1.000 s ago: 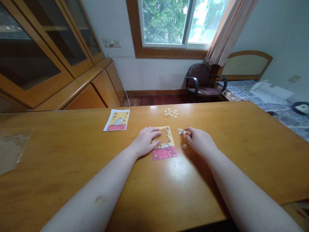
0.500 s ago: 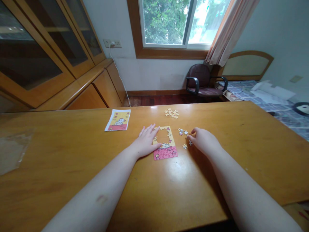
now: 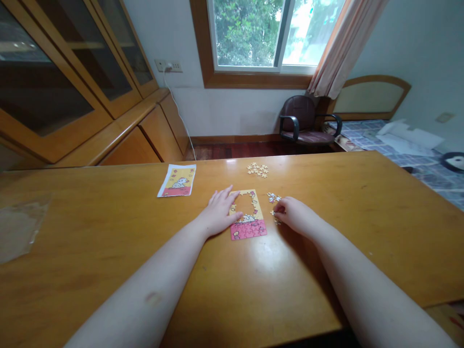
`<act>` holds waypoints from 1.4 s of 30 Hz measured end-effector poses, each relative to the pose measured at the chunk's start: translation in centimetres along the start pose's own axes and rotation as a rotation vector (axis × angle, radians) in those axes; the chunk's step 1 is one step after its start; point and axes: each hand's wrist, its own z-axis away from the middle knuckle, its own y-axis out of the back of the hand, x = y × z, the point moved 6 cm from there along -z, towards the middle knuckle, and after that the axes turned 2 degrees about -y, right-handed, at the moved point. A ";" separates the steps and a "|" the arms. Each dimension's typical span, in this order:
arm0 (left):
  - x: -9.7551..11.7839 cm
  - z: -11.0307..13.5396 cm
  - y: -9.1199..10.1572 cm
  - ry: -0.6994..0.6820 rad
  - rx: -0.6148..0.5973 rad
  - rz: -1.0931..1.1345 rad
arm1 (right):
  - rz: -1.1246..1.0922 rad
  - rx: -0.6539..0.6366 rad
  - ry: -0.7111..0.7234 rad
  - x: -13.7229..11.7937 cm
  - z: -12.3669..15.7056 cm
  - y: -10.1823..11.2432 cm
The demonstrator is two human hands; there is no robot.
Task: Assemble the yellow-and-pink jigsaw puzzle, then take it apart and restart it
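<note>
At the centre of the frame, the partly built puzzle (image 3: 249, 231) is lying on the wooden table (image 3: 224, 295), its pink lower part and yellow border surrounding a gap. The left hand (image 3: 221, 212) is spreading its fingers over the puzzle's left edge, hiding part of that border. Just right of centre, the right hand (image 3: 294, 212) is curling its fingertips together at a loose piece (image 3: 272, 212); whether it is pinching the piece, I cannot tell, since the fingers are covering it. More pieces (image 3: 273, 197) are lying just above that hand, their printed details blurring. A pale pile (image 3: 257, 170) is sitting above the puzzle. Left of centre, a printed picture (image 3: 180, 181) is showing a white animal; its small marks are staying too tiny to read. The clear plastic (image 3: 21, 227) is running off the left edge, and a black-and-white object (image 3: 453, 162) is being cut off at the right edge.
</note>
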 end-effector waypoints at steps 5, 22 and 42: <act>0.0 0.1 0.0 -0.005 0.002 0.007 | -0.046 -0.018 0.070 -0.7 0.3 -0.2; 0.1 -0.1 0.0 -0.027 0.052 0.018 | -0.209 -0.002 0.387 -4.4 1.9 0.4; 2.1 0.4 1.2 -0.280 0.141 0.106 | -0.127 0.052 0.509 -6.1 2.1 -1.4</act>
